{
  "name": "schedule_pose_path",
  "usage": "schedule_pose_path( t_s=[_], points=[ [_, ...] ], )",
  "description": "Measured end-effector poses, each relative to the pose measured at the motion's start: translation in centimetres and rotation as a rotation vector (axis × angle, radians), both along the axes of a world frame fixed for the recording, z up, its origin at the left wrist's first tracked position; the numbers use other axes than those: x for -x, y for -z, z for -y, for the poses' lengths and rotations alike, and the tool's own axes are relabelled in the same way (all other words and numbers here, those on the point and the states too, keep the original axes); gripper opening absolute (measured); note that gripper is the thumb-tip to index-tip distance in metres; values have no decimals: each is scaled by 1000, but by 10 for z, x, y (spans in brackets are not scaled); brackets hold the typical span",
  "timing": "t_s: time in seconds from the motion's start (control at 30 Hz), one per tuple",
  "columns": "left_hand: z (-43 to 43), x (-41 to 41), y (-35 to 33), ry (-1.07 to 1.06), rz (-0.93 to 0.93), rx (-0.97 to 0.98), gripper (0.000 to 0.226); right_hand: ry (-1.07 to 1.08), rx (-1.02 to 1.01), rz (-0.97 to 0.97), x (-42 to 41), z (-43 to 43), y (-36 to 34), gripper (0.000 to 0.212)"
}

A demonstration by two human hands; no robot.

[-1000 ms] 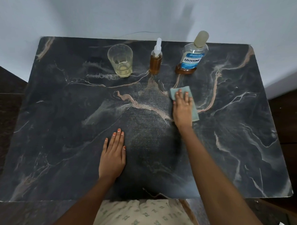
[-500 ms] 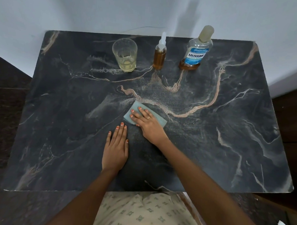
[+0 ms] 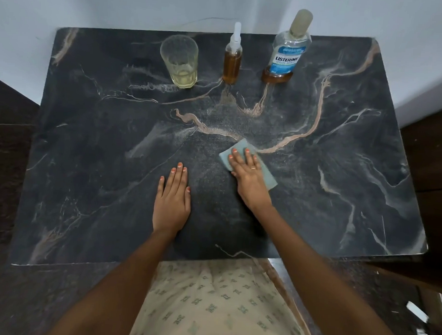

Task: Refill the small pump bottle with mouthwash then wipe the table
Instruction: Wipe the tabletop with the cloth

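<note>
My right hand [image 3: 249,172] presses flat, fingers straight, on a pale blue-green cloth [image 3: 267,175] near the middle of the dark marble table [image 3: 89,136]. My left hand [image 3: 172,198] lies flat on the table just left of it, holding nothing. At the back stand the small pump bottle [image 3: 232,59], filled with amber liquid and with its white pump top on, and to its right the Listerine mouthwash bottle [image 3: 285,51], capped, with a little amber liquid at its bottom.
A clear drinking glass [image 3: 180,61] with a little pale liquid stands at the back left of the pump bottle. A white wall runs behind the table. Dark floor surrounds the table on both sides. My patterned clothing shows at the near edge.
My right hand slid the cloth from near the mouthwash bottle down and left beside my left hand, then back a little to the right. The left hand stayed put.
</note>
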State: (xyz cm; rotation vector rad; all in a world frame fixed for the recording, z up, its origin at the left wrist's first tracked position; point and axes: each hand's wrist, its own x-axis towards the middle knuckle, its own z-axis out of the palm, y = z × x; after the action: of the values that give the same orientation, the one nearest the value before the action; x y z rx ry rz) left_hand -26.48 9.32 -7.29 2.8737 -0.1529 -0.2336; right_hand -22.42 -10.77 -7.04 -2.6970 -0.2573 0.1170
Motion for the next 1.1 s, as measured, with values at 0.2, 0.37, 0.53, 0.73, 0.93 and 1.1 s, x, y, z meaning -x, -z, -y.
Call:
schedule_pose_path(
  t_s=[0.2,0.37,0.53,0.73,0.93,1.1],
  points=[
    [0,0,0,3,22,26,57,-156,-7,52,57,-37,-8,44],
    [0,1,2,5,29,24,58,-323,21,131,108,-38,-3,47],
    [0,2,5,2,46,36,53,-315,75,134,137,-1,0,54],
    [0,3,7,-5,64,49,47,81,43,81,128,75,-9,51],
    [0,2,8,-9,64,48,48,414,37,7,94,99,-11,40],
    [0,2,8,-6,63,57,48,346,-8,-14,111,54,-11,41]
  ],
)
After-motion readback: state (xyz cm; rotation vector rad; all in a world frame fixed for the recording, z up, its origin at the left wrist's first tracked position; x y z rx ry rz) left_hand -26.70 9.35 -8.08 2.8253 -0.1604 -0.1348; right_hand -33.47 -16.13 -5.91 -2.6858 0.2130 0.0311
